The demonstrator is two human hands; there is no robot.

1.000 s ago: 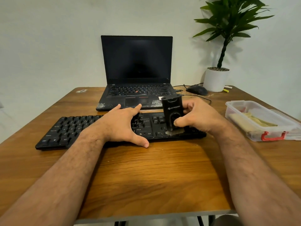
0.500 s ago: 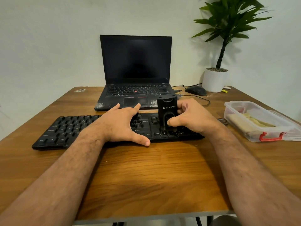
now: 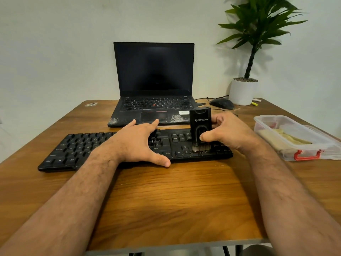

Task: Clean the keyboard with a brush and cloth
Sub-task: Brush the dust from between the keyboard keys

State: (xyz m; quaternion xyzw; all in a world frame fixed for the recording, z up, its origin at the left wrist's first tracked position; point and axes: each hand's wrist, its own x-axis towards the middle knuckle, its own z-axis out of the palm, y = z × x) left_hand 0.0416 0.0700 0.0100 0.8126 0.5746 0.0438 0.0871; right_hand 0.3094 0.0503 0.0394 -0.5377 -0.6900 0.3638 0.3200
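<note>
A black keyboard lies across the wooden table. My left hand rests flat on its middle, fingers spread, thumb at the front edge. My right hand grips a black brush block held upright, its pale bristles pressed on the keys at the right part of the keyboard. A yellowish cloth lies inside the clear plastic box at the right.
A black laptop stands open behind the keyboard, dusty on its palm rest. A mouse and a potted plant sit at the back right. The clear box with red clips stands near the right edge.
The brush went left along the keys, then came back right and nearer the front edge, bristles showing again. My left hand has stayed on the keyboard.
</note>
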